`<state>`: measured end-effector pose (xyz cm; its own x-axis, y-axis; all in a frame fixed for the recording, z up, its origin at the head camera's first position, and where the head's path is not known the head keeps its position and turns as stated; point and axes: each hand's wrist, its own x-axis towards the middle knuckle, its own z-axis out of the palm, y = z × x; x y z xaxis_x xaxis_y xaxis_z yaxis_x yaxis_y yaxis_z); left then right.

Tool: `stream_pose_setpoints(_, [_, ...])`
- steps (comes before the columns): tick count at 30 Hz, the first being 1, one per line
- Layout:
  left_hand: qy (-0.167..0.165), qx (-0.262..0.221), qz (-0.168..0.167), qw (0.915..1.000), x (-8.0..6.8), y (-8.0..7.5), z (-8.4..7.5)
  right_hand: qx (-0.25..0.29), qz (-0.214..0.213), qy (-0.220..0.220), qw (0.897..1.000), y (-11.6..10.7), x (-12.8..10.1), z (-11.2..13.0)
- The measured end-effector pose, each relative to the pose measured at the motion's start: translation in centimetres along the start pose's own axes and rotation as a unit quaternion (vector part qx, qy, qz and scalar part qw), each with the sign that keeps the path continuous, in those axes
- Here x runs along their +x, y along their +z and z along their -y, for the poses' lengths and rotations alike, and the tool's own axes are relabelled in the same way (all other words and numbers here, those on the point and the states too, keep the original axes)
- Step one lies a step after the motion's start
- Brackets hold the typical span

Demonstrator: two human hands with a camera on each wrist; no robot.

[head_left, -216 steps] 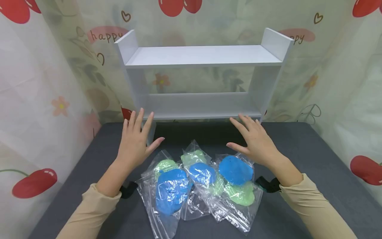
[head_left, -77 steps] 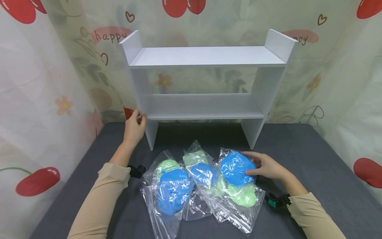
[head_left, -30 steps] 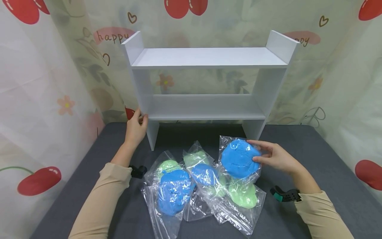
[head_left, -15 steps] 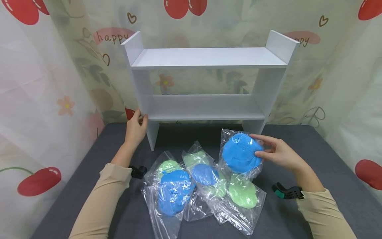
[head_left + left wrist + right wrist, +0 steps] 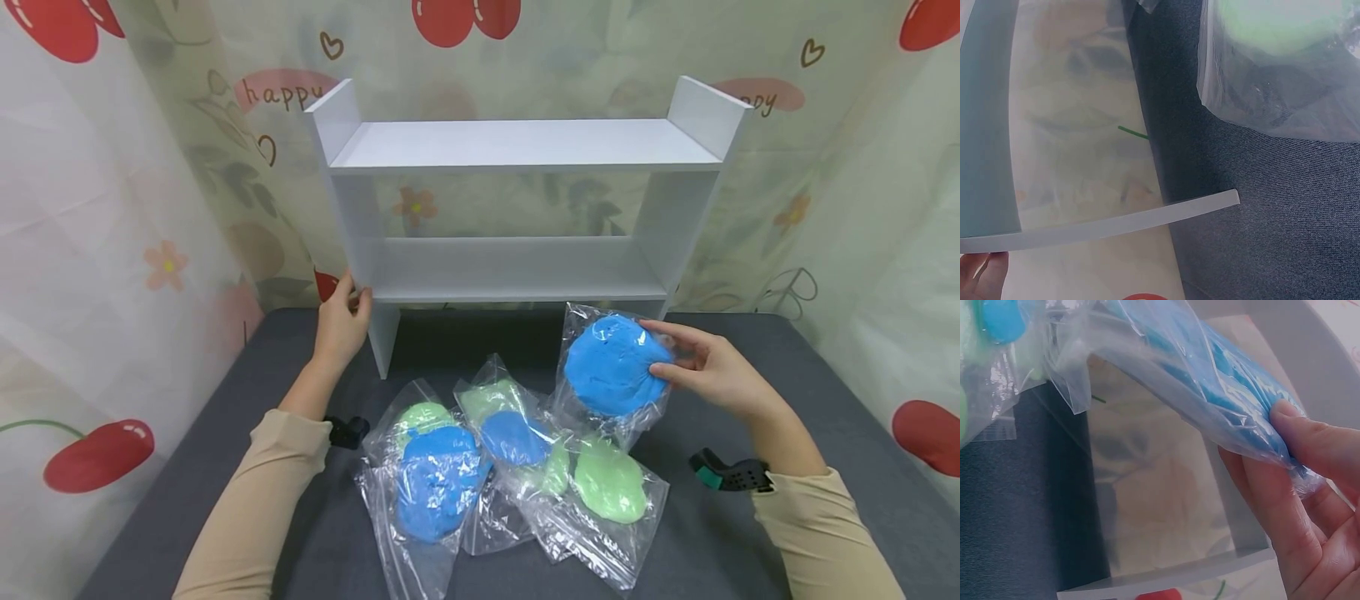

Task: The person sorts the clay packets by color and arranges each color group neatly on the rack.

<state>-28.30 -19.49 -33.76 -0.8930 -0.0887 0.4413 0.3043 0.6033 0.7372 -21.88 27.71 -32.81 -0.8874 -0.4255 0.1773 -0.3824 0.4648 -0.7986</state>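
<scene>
My right hand pinches a clear bag of blue dough and holds it above the table, just in front of the white shelf's lower board. In the right wrist view my fingers grip the edge of this blue dough bag. My left hand grips the shelf's left side panel near the lower board. Three more bags lie on the table: one of blue and green dough, a middle one and one of green dough.
Both shelf boards are bare. The dark grey table is walled by printed curtains on three sides. The left wrist view shows the shelf's edge, a bag of green dough and the curtain.
My right hand took the blue dough bag off the pile and has raised it up and back toward the shelf. My left hand went to the shelf's side panel and stays there.
</scene>
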Motion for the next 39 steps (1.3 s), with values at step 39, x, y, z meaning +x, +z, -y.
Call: stream_pose_setpoints(39, [-0.003, -0.003, -0.002, 1.0000, -0.1, 0.0, -0.2, 0.081, -0.087, -0.063, 0.991, -1.3, 0.8, 3.9])
